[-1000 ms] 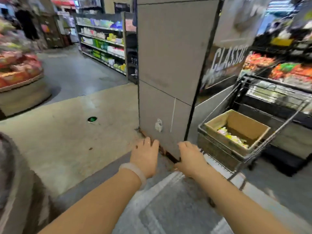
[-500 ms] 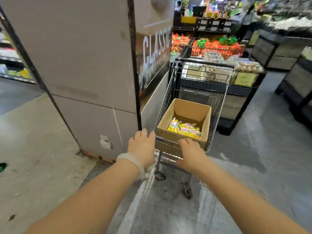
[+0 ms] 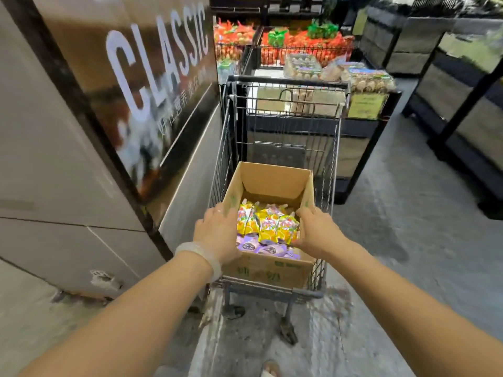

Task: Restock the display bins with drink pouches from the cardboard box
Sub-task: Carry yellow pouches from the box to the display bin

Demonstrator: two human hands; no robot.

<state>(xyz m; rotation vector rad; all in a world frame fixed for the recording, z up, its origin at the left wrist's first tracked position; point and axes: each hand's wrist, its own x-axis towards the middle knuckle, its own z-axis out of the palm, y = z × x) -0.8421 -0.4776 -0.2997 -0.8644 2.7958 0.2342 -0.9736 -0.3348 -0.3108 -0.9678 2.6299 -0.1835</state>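
Both bare arms extended forward, hands held apart at the same height.

The left hand [image 3: 217, 235] lies palm down with the fingers together and curved over at the tips; a ring shows on one finger and a pale bangle [image 3: 200, 254] circles the wrist. The right hand [image 3: 315, 232] mirrors it, back of the hand upward, fingers curled downward at the tips and thumb turned inward. Both forearms run straight from the lower corners of the view and converge toward the hands.
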